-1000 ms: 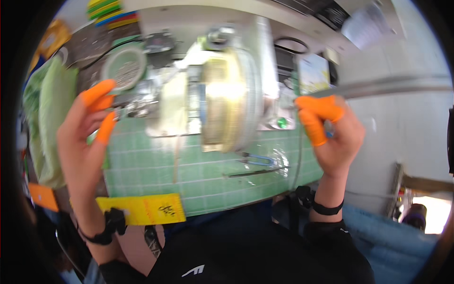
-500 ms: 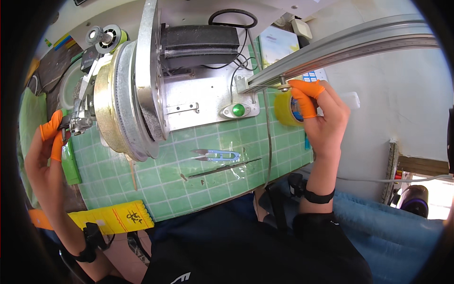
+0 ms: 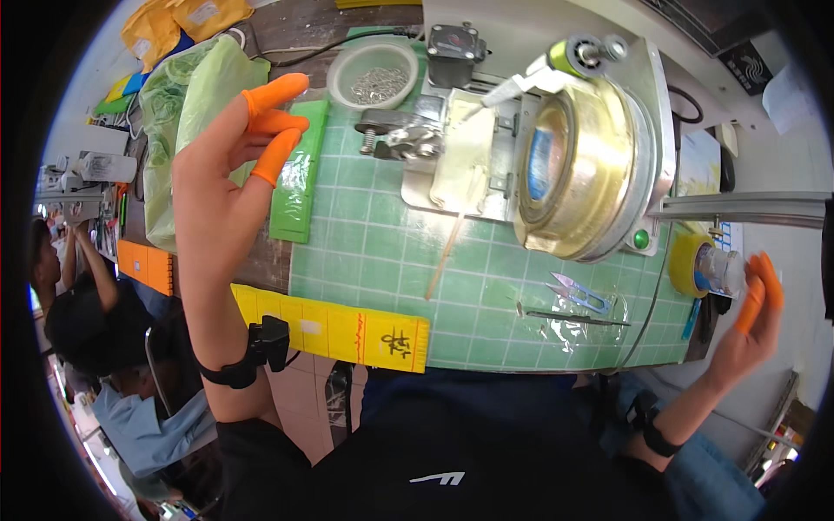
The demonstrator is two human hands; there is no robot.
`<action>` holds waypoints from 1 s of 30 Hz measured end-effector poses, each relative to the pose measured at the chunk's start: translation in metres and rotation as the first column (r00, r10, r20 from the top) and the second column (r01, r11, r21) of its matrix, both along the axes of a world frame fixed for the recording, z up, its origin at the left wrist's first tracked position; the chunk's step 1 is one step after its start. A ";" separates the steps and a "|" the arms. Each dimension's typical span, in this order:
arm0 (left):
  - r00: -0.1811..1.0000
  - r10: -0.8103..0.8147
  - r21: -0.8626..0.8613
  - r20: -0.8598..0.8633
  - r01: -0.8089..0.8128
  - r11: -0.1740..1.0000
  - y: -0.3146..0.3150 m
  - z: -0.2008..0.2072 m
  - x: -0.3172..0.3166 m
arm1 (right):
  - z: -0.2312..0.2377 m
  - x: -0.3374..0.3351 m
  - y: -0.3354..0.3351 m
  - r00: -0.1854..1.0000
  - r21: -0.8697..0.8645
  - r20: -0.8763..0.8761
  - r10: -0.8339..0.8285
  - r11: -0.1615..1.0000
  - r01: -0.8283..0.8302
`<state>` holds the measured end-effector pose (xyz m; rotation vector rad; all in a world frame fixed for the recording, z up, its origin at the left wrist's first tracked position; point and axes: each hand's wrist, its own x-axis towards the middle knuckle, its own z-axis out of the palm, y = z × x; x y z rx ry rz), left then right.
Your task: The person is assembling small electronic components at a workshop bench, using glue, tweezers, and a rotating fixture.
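Observation:
My left hand (image 3: 228, 169), with orange finger covers on thumb and fingers, is raised left of a bright green box (image 3: 300, 174). Its index finger stretches out, the thumb lies near another fingertip, and nothing shows between them. Past its fingertips stands a white bowl (image 3: 346, 94) of small metal pieces. At the right, my right hand (image 3: 749, 334) has its covered fingers stretched upward beside a clear jar (image 3: 723, 271), apparently holding nothing. Between my hands is a machine with a brass-coloured ring (image 3: 599, 165) and a metal clamp with a spring screw (image 3: 404, 139).
On the green gridded mat (image 3: 365, 252) lie blue thread snips (image 3: 580, 293), dark tweezers (image 3: 578, 320) and a thin stick (image 3: 445, 256). A yellow tape roll (image 3: 688, 265) stands at the right below a metal rail (image 3: 747, 207). Another person (image 3: 95, 321) sits far left.
The view has swung left. My left hand has let go of the clamp and risen beside the green box. My right hand has left the screw on the rail and dropped beside the jar.

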<state>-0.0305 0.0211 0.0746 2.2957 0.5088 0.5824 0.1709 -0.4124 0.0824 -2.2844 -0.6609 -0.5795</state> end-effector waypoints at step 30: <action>0.850 -0.453 -0.030 0.269 0.477 0.878 0.015 0.015 0.060 | -0.086 -0.114 0.274 0.594 0.835 -0.363 0.717 0.534 -0.134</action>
